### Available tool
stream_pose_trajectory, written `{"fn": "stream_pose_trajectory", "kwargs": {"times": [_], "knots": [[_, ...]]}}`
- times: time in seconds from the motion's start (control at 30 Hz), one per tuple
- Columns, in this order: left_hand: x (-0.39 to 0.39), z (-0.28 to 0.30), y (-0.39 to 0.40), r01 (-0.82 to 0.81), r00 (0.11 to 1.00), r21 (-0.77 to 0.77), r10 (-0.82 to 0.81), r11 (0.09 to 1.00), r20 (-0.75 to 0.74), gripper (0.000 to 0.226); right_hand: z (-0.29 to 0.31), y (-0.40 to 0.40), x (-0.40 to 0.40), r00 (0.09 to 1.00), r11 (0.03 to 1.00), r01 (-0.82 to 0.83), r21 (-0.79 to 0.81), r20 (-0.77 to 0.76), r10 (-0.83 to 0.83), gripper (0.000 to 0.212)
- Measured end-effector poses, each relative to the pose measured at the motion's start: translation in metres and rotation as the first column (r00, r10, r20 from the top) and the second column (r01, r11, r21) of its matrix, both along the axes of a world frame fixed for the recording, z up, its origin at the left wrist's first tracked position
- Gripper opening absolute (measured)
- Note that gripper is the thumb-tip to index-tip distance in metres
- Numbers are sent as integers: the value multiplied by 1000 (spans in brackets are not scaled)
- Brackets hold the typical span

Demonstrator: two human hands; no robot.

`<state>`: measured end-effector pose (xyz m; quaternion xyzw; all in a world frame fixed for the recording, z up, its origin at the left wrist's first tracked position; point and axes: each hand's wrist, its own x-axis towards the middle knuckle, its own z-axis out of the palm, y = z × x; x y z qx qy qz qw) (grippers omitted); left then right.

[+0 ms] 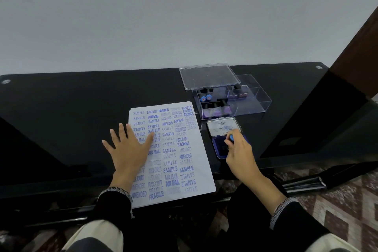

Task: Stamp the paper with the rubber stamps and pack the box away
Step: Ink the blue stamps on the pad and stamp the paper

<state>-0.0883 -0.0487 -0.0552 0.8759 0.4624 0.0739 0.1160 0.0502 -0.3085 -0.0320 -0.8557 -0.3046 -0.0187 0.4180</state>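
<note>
A white paper (180, 149) covered in blue stamped words lies on the black table (61, 108). My left hand (128, 149) rests flat on its left part, fingers spread. My right hand (239, 149) grips a rubber stamp with a blue knob (231, 137) and holds it down on the open blue ink pad (218, 149), whose lid (222, 127) is folded back. Behind it stands a clear plastic box (255, 98) with several more stamps (206, 98) inside. The box's clear lid (206, 76) leans on its far left corner.
A white wall rises just behind the table. A dark wooden panel (358, 51) stands at the right. The table's front edge runs near my knees, and a patterned floor (337, 200) shows at the lower right.
</note>
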Motion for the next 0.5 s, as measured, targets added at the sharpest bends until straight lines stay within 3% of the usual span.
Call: {"fn": "stream_pose_trajectory", "kwargs": {"times": [0.17,0.5], "knots": [[1,1,-1,-1,1000,7,1,1000,-3,101,-4,1,-4,996,1000,-18,-26,90,20,30],[1,2,-2,-3,1000,5,3,1000,-4,101,-7,-1,-12,998,998,3,64,65,-7,36]]}}
